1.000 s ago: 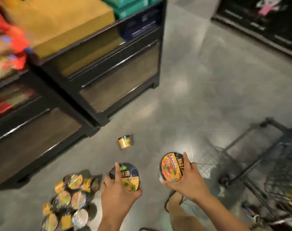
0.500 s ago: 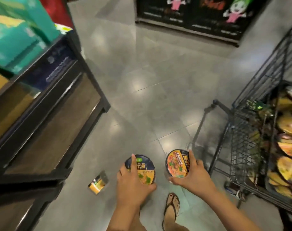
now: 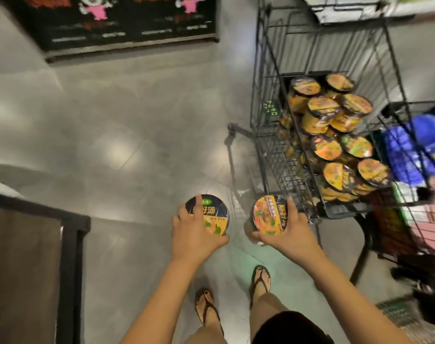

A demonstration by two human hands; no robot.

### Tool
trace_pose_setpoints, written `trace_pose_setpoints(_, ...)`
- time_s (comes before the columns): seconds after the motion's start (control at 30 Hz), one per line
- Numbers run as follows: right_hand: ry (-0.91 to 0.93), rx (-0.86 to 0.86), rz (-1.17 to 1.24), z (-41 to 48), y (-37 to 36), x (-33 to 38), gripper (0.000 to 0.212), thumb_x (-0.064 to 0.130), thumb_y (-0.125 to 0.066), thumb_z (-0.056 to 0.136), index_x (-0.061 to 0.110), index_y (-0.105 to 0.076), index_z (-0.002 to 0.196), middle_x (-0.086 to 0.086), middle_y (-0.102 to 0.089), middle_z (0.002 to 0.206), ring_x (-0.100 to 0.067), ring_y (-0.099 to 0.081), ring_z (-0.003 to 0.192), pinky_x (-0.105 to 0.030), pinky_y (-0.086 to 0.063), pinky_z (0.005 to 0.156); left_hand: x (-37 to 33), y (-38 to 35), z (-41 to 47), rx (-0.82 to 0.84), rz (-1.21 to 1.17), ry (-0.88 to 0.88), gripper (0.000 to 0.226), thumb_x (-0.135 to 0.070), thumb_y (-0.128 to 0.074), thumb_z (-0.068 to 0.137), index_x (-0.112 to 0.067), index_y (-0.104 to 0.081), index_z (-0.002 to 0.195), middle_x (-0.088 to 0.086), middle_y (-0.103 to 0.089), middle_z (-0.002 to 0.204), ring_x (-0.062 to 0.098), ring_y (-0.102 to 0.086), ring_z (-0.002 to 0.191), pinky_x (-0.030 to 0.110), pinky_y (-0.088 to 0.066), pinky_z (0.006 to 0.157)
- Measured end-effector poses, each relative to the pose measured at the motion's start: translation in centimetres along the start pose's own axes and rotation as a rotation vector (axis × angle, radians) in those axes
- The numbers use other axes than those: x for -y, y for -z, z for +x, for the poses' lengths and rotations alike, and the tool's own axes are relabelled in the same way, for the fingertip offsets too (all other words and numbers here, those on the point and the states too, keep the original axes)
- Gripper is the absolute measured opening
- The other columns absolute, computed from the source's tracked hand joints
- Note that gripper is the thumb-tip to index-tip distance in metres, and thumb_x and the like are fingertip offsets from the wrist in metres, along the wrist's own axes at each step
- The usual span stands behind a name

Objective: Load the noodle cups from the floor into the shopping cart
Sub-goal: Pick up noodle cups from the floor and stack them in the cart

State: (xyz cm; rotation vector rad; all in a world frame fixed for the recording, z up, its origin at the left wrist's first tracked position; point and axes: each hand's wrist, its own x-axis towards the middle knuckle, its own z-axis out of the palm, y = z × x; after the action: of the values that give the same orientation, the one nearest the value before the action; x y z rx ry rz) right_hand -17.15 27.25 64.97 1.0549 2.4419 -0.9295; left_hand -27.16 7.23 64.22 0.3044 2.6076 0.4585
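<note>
Both hands clamped from above, left hand (image 3: 197, 233) on blue-lidded cup (image 3: 209, 214), right hand (image 3: 289, 233) on orange-lidded cup (image 3: 268, 214), carried level toward shopping cart (image 3: 268, 70) at right, likely for dropping in.

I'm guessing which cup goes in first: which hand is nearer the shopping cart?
Right. The right hand, holding the orange-lidded cup, is just beside the shopping cart at its near corner. The left hand, gripping the dark-lidded cup, is farther left over open floor.

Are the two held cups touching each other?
Apart. The head view shows bare floor between the dark-lidded cup in the left hand and the orange-lidded cup in the right hand.
</note>
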Motion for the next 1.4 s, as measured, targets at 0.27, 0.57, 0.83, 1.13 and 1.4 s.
trace_pose_setpoints(0.27, -0.055, -0.189, 0.177, 5.1, 8.9, -1.9, 0.134, 0.075, -0.075, 0.053, 0.022, -0.005, 0.155, -0.015, -0.032, 0.149, -0.033, -0.032, 0.137, -0.045, -0.034, 0.108, -10.1, 2.6, 5.9, -0.055, -0.018, -0.231, 0.122, -0.077, -0.065, 0.058, -0.029, -0.005, 0.152, 0.012, -0.027, 0.144, 0.034, -0.031, 0.127, 0.041, -0.037, 0.104)
trace_pose_setpoints(0.57, -0.149, -0.257, 0.196, 19.2, 22.4, -10.3, 0.141, 0.081, -0.073, 0.046, 0.021, -0.006, 0.154, -0.020, -0.034, 0.148, -0.035, -0.037, 0.134, -0.046, -0.037, 0.107, -27.5, 1.2, 15.0, -0.118, -0.077, -0.284, 0.122, -0.079, -0.065, 0.056, -0.034, -0.002, 0.151, 0.008, -0.022, 0.149, 0.031, -0.027, 0.132, 0.041, -0.036, 0.107)
trace_pose_setpoints(0.83, -0.182, -0.132, 0.049, 30.7, 29.5, -16.5, 0.141, 0.080, -0.067, 0.046, 0.018, -0.003, 0.155, -0.023, -0.032, 0.142, -0.037, -0.039, 0.130, -0.042, -0.038, 0.104, -39.8, -6.9, 22.6, 0.064, 0.070, -0.198, 0.124, -0.082, -0.063, 0.060, -0.030, 0.001, 0.152, 0.014, -0.015, 0.151, 0.035, -0.024, 0.135, 0.042, -0.031, 0.108)
trace_pose_setpoints(1.13, -0.086, -0.045, -0.095, 36.5, 28.7, -20.7, 0.137, 0.070, -0.078, 0.055, 0.015, 0.000, 0.154, -0.021, -0.036, 0.132, -0.038, -0.045, 0.118, -0.037, -0.042, 0.094, -42.7, -14.0, 25.6, 0.191, 0.275, -0.268, 0.119, -0.081, -0.056, 0.068, -0.028, 0.010, 0.152, 0.015, 0.004, 0.155, 0.039, -0.008, 0.142, 0.047, -0.012, 0.116)
trace_pose_setpoints(1.4, -0.054, -0.021, -0.145, 36.3, 28.1, -20.8, 0.140, 0.076, -0.073, 0.056, 0.018, 0.008, 0.154, -0.018, -0.033, 0.131, -0.037, -0.045, 0.115, -0.037, -0.046, 0.087, -43.5, -15.2, 26.1, 0.173, 0.228, -0.220, 0.117, -0.080, -0.055, 0.069, -0.031, 0.011, 0.151, 0.010, 0.006, 0.156, 0.037, -0.004, 0.141, 0.047, -0.012, 0.116)
